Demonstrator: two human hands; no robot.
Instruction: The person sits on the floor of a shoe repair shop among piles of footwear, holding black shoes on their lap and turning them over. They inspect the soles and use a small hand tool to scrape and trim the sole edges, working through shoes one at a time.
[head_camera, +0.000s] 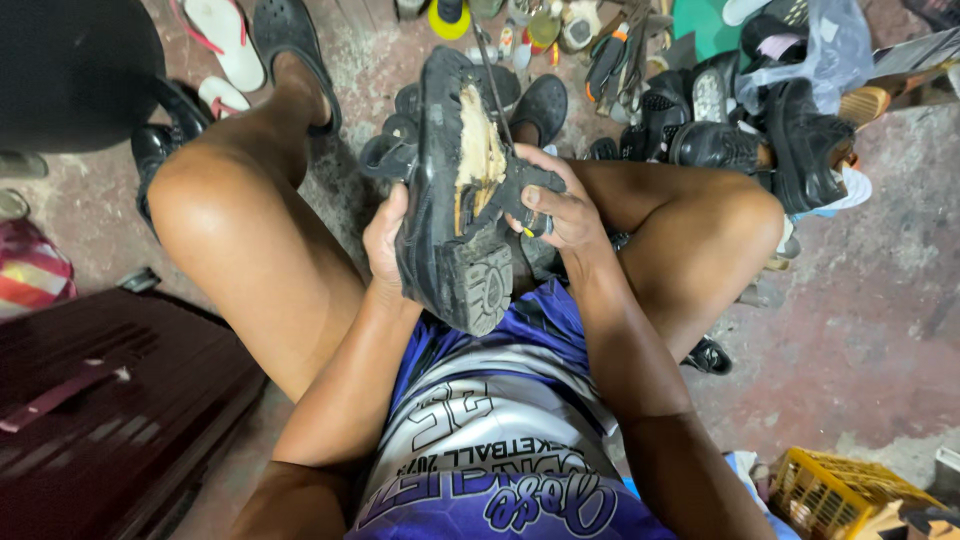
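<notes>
I hold a worn black shoe (440, 220) upside down between my knees, its sole facing me. The black outsole is peeled back at the front and bares a tan inner layer (481, 150). My left hand (383, 240) grips the shoe's left side from beneath. My right hand (558, 205) pinches the loose flap of outsole and pulls it to the right. A thin dark rod or tool (492, 80) runs up from the gap toward the floor beyond.
A heap of black shoes (760, 130) lies at the upper right, with sandals (225, 40) at the upper left and small bottles (545, 25) at the top. A dark red wooden box (110, 400) stands at my left, a yellow plastic basket (840, 490) at lower right.
</notes>
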